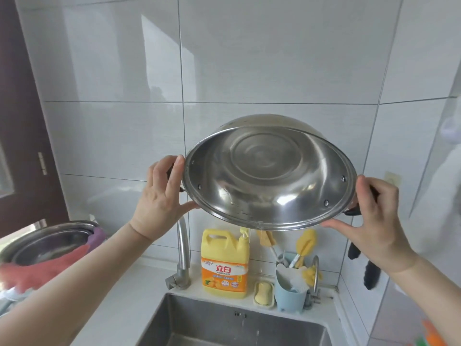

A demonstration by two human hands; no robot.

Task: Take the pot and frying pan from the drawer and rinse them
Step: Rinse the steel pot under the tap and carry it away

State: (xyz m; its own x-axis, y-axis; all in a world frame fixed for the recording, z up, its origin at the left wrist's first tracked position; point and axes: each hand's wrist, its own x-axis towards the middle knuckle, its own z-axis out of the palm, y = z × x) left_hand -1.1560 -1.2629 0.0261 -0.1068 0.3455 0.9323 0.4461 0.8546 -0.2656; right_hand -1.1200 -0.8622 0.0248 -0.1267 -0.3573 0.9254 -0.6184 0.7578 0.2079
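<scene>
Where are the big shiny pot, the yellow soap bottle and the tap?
pot [264,176], head view, middle of its inside.
yellow soap bottle [224,258], head view, front of its body.
tap [183,248], head view, upright pipe.

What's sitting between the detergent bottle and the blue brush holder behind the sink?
In the head view, a soap dish holding a yellow soap bar sits between the detergent bottle and the blue holder.

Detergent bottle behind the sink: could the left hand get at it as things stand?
Probably not right away: both hands, left hand included, hold the pot by its handles above the detergent bottle. Nothing else blocks it.

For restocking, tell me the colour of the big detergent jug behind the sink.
Yellow detergent jug with an orange label, head view.
</scene>
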